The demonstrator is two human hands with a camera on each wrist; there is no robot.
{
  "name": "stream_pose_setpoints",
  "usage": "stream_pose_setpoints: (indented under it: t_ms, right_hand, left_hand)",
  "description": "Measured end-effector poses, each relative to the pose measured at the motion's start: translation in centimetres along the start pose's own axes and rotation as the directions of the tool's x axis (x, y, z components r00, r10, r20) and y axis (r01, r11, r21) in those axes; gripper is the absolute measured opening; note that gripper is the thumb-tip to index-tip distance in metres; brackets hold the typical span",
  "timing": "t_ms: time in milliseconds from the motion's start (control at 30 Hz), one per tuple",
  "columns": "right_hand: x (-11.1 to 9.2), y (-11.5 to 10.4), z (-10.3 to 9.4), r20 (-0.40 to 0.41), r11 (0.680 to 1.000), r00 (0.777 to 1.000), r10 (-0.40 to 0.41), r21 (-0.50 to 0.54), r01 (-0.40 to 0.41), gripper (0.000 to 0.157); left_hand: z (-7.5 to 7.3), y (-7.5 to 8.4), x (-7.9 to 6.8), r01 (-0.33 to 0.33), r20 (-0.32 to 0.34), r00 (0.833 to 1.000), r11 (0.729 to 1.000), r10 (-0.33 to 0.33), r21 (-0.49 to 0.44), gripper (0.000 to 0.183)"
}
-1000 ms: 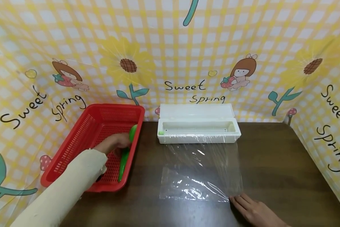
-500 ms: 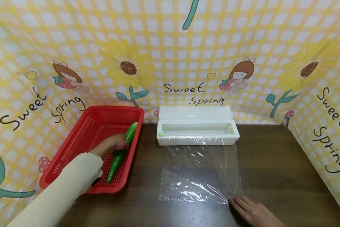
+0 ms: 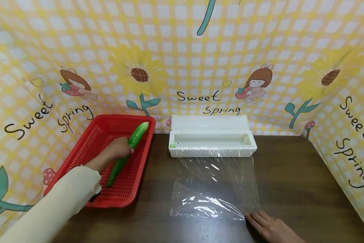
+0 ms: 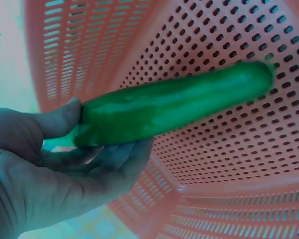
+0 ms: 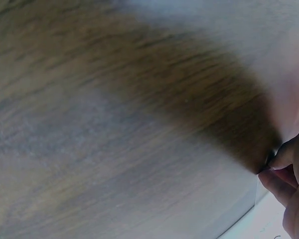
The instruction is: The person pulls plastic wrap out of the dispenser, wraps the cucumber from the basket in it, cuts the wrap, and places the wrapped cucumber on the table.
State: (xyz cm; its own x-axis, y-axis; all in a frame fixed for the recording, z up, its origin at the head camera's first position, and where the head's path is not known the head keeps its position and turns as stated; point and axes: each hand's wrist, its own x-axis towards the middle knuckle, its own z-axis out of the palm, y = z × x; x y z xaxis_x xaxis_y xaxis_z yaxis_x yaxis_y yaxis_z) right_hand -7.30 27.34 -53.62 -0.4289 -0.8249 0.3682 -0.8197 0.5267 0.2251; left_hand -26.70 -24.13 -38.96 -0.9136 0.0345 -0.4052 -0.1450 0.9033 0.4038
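My left hand [image 3: 118,148] grips a long green cucumber [image 3: 135,137] inside or just above the red basket [image 3: 145,162]. The left wrist view shows the thumb [image 4: 65,119] on one side of the cucumber [image 4: 174,104] and curled fingers beneath it. At the table's front, my right hand [image 3: 271,226] pinches the near right corner of a clear sheet of cling film [image 3: 212,189]. That sheet runs back over the front edge of a white cling film box [image 3: 212,152], whose lid [image 3: 210,122] stands up. In the right wrist view, thumb and finger [image 5: 284,157] meet at the corner.
The basket stands at the left of the brown wooden table [image 3: 291,175]. A yellow checked cloth [image 3: 194,54] rises behind the table and along both sides. Something small and dark [image 3: 94,196] shows by the left sleeve at the basket's near end.
My left hand has drawn the cucumber leftward from the basket's right wall and raised it, so more of it shows. The right hand keeps its place on the film corner.
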Motion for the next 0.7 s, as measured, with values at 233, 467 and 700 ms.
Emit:
stream_pose_setpoints:
  t_ms: [233, 467, 700]
  right_hand:
    - [-0.3, 0.0, 0.2, -0.001, 0.999, 1.000, 0.018, 0.039, -0.018, 0.068]
    - [-0.4, 0.0, 0.4, -0.024, 0.999, 1.000, 0.018, 0.044, -0.017, 0.069]
    - [-0.4, 0.0, 0.3, -0.005, 0.999, 1.000, 0.031, 0.041, -0.030, 0.069]
  left_hand:
    - [0.3, 0.4, -1.1, -0.068, -0.155, 0.985, 0.996, 0.077, 0.059, 0.051]
    - [0.4, 2.0, -2.3, -0.202, -0.383, 0.900, 0.978, 0.208, 0.055, 0.049]
    - [0.3, 3.6, -3.0, -0.260, -0.458, 0.853, 0.965, 0.251, 0.043, 0.047]
